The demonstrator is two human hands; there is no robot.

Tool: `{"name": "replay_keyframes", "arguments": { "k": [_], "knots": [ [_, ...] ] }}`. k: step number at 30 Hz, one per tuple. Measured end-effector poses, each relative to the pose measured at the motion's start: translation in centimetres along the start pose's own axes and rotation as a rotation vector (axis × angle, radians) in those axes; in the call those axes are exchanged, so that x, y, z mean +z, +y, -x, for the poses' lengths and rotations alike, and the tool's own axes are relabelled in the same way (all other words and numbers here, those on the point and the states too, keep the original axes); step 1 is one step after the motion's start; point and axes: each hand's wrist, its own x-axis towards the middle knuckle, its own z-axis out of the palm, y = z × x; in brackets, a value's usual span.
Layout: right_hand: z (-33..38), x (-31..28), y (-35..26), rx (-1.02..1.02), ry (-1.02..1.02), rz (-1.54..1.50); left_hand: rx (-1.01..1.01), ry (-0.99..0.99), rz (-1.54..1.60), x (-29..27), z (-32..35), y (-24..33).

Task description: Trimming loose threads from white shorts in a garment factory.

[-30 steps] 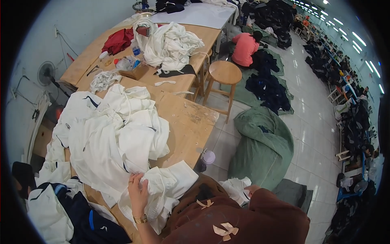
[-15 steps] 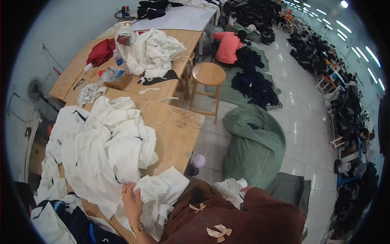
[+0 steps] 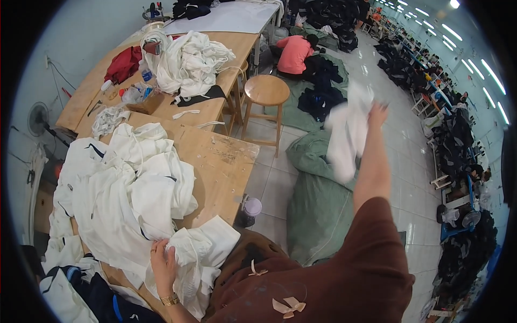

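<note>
My right hand (image 3: 378, 114) is stretched out to the right over the floor, next to a blurred white garment (image 3: 347, 134) in the air above a large green sack (image 3: 318, 194); whether the fingers still grip it I cannot tell. My left hand (image 3: 162, 260) rests on a white folded garment (image 3: 202, 253) at the near edge of the wooden table (image 3: 215, 161). A big heap of white garments (image 3: 118, 188) lies just beyond that hand.
A wooden stool (image 3: 266, 91) stands past the table's corner. A second pile of white cloth (image 3: 188, 62) and a red cloth (image 3: 124, 64) lie on the far table. A person in a pink top (image 3: 295, 53) crouches among dark garments on the floor. A small cup (image 3: 251, 206) sits below the table edge.
My right arm has swung up and out to the right with a white garment, which now flies blurred over the green sack. My left hand stays on the folded white piece.
</note>
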Motion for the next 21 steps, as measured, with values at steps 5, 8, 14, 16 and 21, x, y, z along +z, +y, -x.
{"name": "replay_keyframes", "arguments": {
  "k": [5,8,14,16,21],
  "knots": [
    [-8.2,2.5,-22.3,-0.105,0.372,-0.175,-0.026,0.016,-0.039,0.0,0.4,1.8],
    [0.6,6.1,-27.6,-0.195,0.174,-0.481,-0.053,0.081,-0.054,-0.3,1.3,2.3],
    [24.1,6.6,-26.0,0.073,-0.225,-0.631,-0.033,0.204,-0.019,-3.4,2.8,3.7],
    [31.5,4.4,-26.1,0.285,-0.328,-0.675,-0.037,0.235,-0.010,-4.6,3.6,4.0],
    [38.3,2.1,-31.5,0.671,-0.490,-0.841,-0.134,0.390,-0.015,-5.9,6.5,3.1]
  ]
}}
